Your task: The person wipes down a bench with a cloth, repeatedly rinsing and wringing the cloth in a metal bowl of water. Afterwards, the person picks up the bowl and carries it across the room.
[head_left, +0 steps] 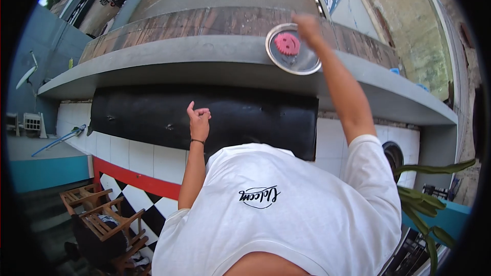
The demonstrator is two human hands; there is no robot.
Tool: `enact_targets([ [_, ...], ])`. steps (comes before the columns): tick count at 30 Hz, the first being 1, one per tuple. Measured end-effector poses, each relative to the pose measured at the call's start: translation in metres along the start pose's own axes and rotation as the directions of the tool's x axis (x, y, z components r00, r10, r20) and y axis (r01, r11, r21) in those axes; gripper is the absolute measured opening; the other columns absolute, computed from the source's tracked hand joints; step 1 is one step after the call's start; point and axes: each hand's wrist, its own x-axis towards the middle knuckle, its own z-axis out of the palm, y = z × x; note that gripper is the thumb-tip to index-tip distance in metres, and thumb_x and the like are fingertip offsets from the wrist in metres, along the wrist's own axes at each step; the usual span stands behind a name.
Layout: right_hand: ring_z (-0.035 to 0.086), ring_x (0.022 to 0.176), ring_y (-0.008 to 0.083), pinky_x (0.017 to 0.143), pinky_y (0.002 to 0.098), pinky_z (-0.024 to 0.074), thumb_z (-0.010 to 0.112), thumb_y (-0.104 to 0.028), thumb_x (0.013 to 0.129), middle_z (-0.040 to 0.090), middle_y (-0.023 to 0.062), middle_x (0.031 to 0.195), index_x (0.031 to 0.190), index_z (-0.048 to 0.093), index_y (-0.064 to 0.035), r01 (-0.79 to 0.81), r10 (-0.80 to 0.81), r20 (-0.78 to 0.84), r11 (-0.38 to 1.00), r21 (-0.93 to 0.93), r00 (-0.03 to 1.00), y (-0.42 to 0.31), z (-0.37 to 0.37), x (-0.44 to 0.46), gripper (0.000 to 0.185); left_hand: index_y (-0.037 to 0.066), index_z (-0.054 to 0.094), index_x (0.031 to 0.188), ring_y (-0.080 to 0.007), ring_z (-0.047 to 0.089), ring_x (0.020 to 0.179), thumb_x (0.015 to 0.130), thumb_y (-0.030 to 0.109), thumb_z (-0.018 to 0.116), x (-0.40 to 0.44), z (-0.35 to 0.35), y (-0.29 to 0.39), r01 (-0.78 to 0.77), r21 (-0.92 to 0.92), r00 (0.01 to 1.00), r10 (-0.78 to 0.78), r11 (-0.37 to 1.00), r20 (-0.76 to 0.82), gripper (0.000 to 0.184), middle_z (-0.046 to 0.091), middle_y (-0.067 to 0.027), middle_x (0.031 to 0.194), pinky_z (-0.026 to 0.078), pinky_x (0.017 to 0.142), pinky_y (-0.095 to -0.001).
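Pink smiling piece lies in the round metal plate, one o'clock, over the surface: seemingly placed. Right hand blurs at the rim (grip cannot be told); release unconfirmed. Left hand, nine o'clock, holds nothing, fingers loosely bent.

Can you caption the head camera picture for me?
Pink smiley on a round tray, right hand at its edge.

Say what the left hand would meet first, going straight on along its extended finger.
Probably the long, smooth grey ledge, past the glossy black rectangular sheet behind the left hand; depth is unclear, so that sheet might come first.
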Motion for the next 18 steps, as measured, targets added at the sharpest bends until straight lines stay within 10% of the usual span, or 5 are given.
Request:
enact_targets([
  [2,0.063,0.076,0.0315,0.067,0.0431,0.0477,0.050,-0.024,0.095,0.065,0.0166,0.082,0.096,0.068,-0.0057,0.025,-0.013,-0.042,0.953,0.301,0.999,0.030,-0.010,0.032,0.026,0.003,0.024,0.145,-0.0116,0.064,0.078,0.094,0.009,0.057,0.000,-0.002,0.002,-0.012,0.023,0.998,0.011,1.000,0.062,0.061,0.066,-0.0077,0.102,0.048,0.064,-0.0229],
  [4,0.059,0.059,0.0199,0.054,0.0362,0.0440,0.048,-0.017,0.090,0.059,0.0095,0.068,0.099,0.065,-0.0036,-0.222,0.351,0.143,0.195,0.955,0.925,0.038,-0.034,0.052,0.023,0.003,0.024,0.145,-0.0115,0.064,0.078,0.094,0.009,0.057,0.008,-0.002,0.002,-0.030,0.014,0.991,0.028,0.999,0.134,0.061,0.066,-0.0077,0.103,0.048,0.065,-0.0228],
  [6,0.054,0.081,0.0229,0.077,0.0330,0.0469,0.060,-0.044,0.087,0.051,0.0100,0.095,0.119,0.047,-0.0111,-0.403,-0.125,0.387,-0.135,0.905,0.913,0.042,-0.069,0.020,0.048,0.004,0.025,0.144,-0.0117,0.064,0.080,0.094,0.008,0.058,0.016,0.003,0.011,-0.018,-0.039,0.979,0.026,0.999,0.204,0.061,0.065,-0.0074,0.104,0.048,0.068,-0.0231],
  [9,0.061,0.073,0.0115,0.065,0.0340,0.0470,0.061,-0.031,0.091,0.065,0.0051,0.084,0.091,0.060,-0.0075,-0.676,0.442,0.529,0.604,0.422,0.725,-0.047,-0.070,-0.042,0.024,0.004,0.031,0.142,-0.0119,0.062,0.086,0.093,0.008,0.059,0.024,0.010,0.038,0.012,-0.136,0.932,0.038,0.991,0.361,0.057,0.064,-0.0065,0.106,0.047,0.074,-0.0246],
  [18,0.059,0.072,0.0065,0.060,0.0218,0.0441,0.077,-0.007,0.080,0.064,0.0015,0.087,0.102,0.058,-0.0053,-0.618,0.608,0.596,-0.210,0.757,0.524,-0.270,0.047,-0.261,0.029,0.009,0.060,0.097,-0.0078,0.053,0.086,0.093,0.018,0.063,0.016,0.025,0.023,0.225,-0.149,0.419,0.043,0.963,0.907,0.010,0.060,0.0035,0.090,0.044,0.076,-0.0256],
])
